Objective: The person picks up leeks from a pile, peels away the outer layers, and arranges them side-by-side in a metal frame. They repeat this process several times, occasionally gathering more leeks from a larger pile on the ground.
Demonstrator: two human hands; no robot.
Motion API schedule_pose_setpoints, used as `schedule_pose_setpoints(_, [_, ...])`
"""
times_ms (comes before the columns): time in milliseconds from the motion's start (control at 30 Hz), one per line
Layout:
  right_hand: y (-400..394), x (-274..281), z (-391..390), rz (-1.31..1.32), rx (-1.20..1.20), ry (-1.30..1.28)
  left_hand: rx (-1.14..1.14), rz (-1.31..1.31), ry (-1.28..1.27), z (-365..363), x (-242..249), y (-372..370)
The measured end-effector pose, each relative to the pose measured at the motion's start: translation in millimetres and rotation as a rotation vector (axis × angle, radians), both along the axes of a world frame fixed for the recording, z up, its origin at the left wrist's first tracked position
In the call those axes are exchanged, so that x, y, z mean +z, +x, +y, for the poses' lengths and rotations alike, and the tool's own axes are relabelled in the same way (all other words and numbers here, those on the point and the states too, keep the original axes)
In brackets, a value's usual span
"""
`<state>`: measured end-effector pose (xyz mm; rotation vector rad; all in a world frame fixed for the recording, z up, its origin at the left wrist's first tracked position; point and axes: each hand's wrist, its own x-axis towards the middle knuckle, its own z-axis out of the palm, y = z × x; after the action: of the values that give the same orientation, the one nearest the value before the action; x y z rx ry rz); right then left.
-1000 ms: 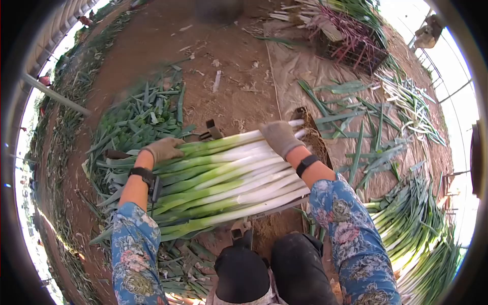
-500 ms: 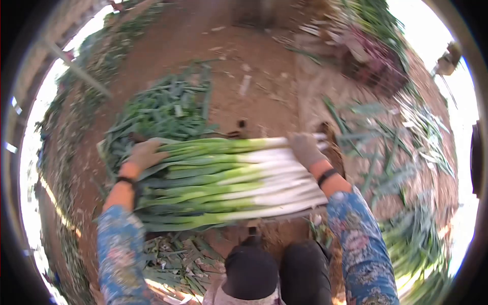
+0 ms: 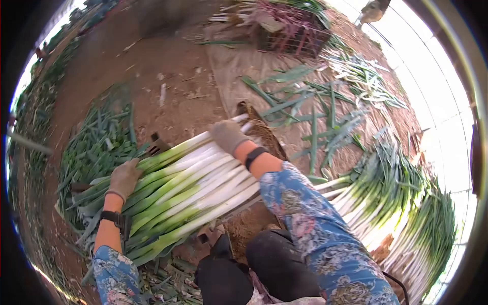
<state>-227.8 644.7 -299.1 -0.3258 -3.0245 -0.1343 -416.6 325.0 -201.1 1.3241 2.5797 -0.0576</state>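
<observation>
A flat row of several leeks lies side by side before my knees, white stems to the right and green leaves to the left. My left hand, in a brownish glove, is closed over the leaves at the far left edge of the row. At the far right edge my right hand, also gloved, wraps round the white stem of the outermost leek. The root ends point toward a narrow trough with root scraps in it.
Cut green leaves are heaped at the left. Loose leaves lie on a cloth at the right, beneath a crate of reddish stalks. More leeks are piled at the lower right. A metal bracket stands beyond the row.
The view has swung to the right, so the row now appears slanted and farther left. Both hands remain at the far edge of the leeks.
</observation>
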Motion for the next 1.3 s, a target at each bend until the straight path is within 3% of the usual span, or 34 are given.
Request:
schedule_pose_setpoints(33, [-5,-16,2,-0.015,-0.034,0.051,-0.035,0.048,0.052,-6,-13,-9])
schedule_pose_setpoints(67, [-10,6,-13,-0.029,-0.228,-0.166,-0.092,0.076,0.109,-20,-38,-24])
schedule_pose_setpoints(100, [-18,-12,-21,0.027,-0.3,-0.179,-0.198,0.113,0.261,-45,-82,-56])
schedule_pose_setpoints(167, [-11,-15,-63,0.275,-0.196,0.058,-0.078,-0.025,0.196,-33,-67,-50])
schedule_pose_setpoints(200, [18,7,-80,0.501,0.097,-0.131,-0.03,-0.017,0.072,-24,-54,-45])
schedule_pose_setpoints(233, [70,65,-99,0.601,0.237,-0.105,-0.132,0.044,0.113,-39,-72,-60])
schedule_pose_setpoints(267, [117,105,-110,0.562,0.294,-0.099,-0.221,0.112,0.156,-50,-87,-82])
schedule_pose_setpoints(333, [194,131,-118,0.471,0.313,-0.483,-0.094,0.097,0.039,-21,-47,-46])
schedule_pose_setpoints(400, [276,113,-105,0.282,0.053,-0.751,-0.043,0.128,-0.024,-9,-16,-20])
schedule_pose_setpoints(467, [361,58,-85,0.316,-0.366,-0.957,-0.047,0.17,0.064,-10,-2,-1])
schedule_pose_setpoints(533, [446,14,-63,0.226,-0.961,-1.156,-0.075,0.152,0.152,-11,17,26])
schedule_pose_setpoints(567, [486,-16,-53,0.047,-1.047,-0.902,-0.098,0.112,0.194,-13,30,45])
schedule_pose_setpoints(633, [535,-54,-39,0.115,-1.152,-1.076,-0.103,0.093,0.246,-16,47,91])
schedule_pose_setpoints(733, [555,-94,-22,0.017,-1.151,-0.976,-0.091,0.155,0.244,-22,61,158])
schedule_pose_setpoints(800, [555,-102,-13,-0.105,-1.132,-0.751,-0.125,0.2,0.189,-36,64,182])
schedule_pose_setpoints(900, [557,-115,6,-0.235,-1.075,-0.452,-0.492,0.667,-0.308,-93,56,170])
schedule_pose_setpoints(1000, [583,-113,22,-0.304,-0.764,-0.233,-0.496,0.665,-0.624,-97,67,204])
schedule_pose_setpoints(1100, [593,-110,36,-0.276,-0.51,-0.196,-0.446,0.447,-0.225,-64,73,243])
schedule_pose_setpoints(1200, [599,-113,48,-0.373,-0.483,-0.307,-0.382,0.229,0.161,-34,80,263])
schedule_pose_setpoints(1300, [608,-102,60,-0.487,-0.424,-0.331,-0.329,0.154,-0.016,-32,75,253])
